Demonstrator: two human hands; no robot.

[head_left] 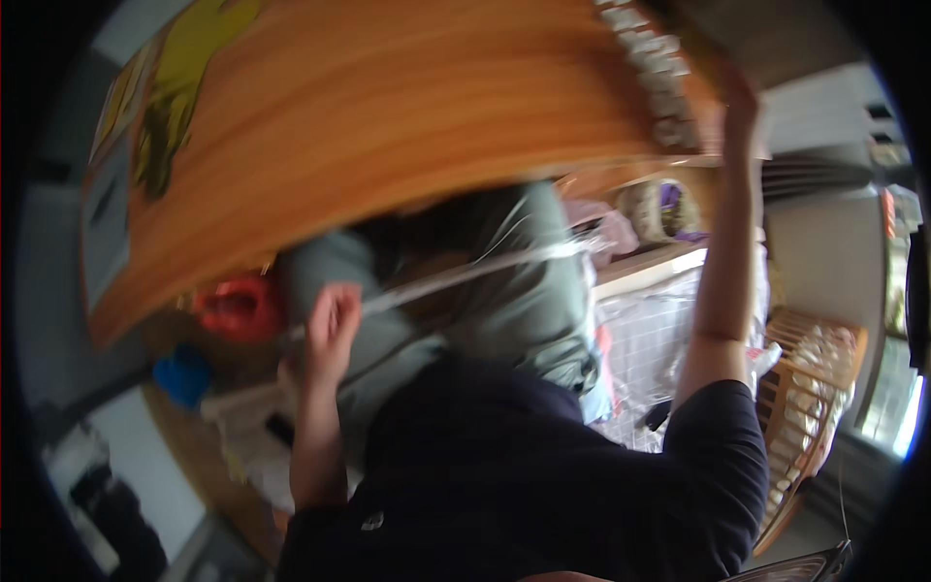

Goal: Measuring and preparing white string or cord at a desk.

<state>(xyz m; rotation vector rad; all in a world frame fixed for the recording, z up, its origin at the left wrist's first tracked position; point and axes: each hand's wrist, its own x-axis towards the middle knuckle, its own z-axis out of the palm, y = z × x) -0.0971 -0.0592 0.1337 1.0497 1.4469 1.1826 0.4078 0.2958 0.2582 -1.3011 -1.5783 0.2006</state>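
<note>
Frame is motion-blurred, rim blacked out by the lens. Right hand (742,97) is smeared past the bench (407,107)'s right edge; its opening and any grip cannot be told. Left hand (335,320) is held below the near edge, over the lap, fingers loosely curled; whether anything is gripped cannot be told. A clear plastic strip (504,259) is stretched across the lap, its left end lost near the left hand. A row of small white pieces (658,68) is laid along the bench's right edge, cut off at the top. A yellow-green item (194,68) is seen at the far left corner, also cropped. The mark on the dark shirt (524,466) is unreadable. Wood grain is shown between row and yellow-green item; the near edge is bordered by the knees.
</note>
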